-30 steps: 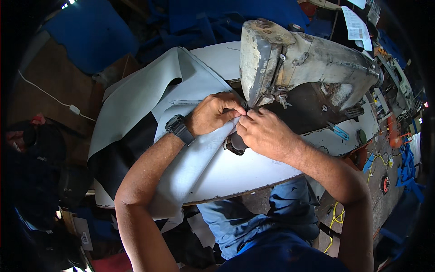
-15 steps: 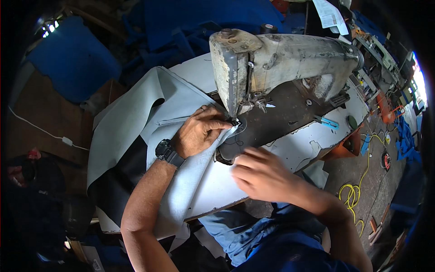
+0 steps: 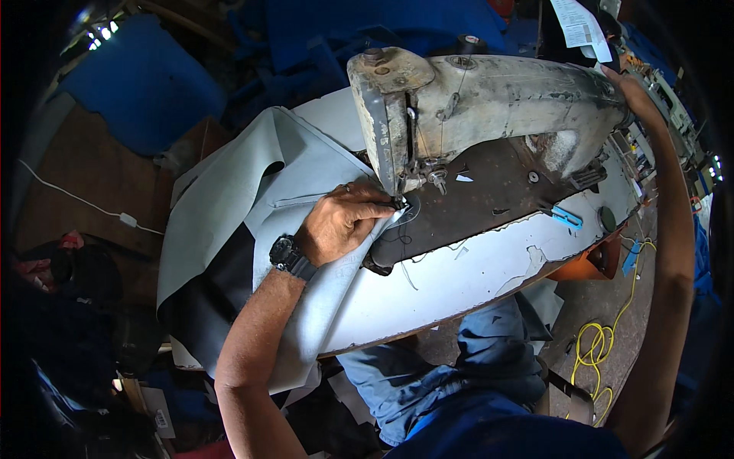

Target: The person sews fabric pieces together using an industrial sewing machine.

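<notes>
My left hand (image 3: 340,220), with a black watch on the wrist, is closed on the edge of a pale grey vinyl-like sheet (image 3: 306,172). It presses and pinches the folded edge right beside the needle and presser foot (image 3: 399,200) of a worn sewing machine (image 3: 489,96). My right hand (image 3: 628,88) is stretched out to the far right end of the machine, around the handwheel (image 3: 627,116). Its fingers are partly hidden there. A dark thread (image 3: 405,264) trails from the needle area over the white table edge.
A light blue thread snipper (image 3: 566,218) and a dark round lid (image 3: 606,219) lie on the white tabletop (image 3: 443,287). A thread spool (image 3: 470,43) stands behind the machine arm. Yellow cable (image 3: 590,348) coils on the floor at the right. Blue sheeting (image 3: 145,84) is at the back left.
My right hand has moved from in front of the needle area up and right to the machine's handwheel end. My left hand stays on the sheet. The view has shifted slightly.
</notes>
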Tool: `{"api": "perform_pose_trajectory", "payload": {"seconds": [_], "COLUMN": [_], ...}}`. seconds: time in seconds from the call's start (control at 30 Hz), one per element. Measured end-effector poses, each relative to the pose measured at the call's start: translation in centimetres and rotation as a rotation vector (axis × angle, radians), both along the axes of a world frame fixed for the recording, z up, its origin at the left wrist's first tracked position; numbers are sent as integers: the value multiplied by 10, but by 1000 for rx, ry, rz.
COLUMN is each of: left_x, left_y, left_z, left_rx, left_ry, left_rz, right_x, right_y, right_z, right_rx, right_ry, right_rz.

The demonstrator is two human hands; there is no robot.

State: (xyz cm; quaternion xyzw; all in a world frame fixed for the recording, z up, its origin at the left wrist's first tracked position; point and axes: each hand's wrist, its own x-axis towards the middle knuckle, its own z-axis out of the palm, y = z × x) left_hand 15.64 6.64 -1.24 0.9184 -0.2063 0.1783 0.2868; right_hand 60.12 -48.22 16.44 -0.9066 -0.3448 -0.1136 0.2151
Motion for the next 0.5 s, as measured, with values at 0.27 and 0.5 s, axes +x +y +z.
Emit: {"api": "perform_pose_trajectory", "payload": {"seconds": [0.27,0.5], "left_x": [-9,-13], "left_y": [-6,-13], "left_z": [5,11], "left_rx": [23,67], "left_ry": [14,-30], "left_rz": [80,105], "right_x": [-80,-22], "right_y": [22,31], "right_z": [-122,-30], "right_rx": [1010,500], "right_ry": [42,184], "right_rz": [-229,-189]}}
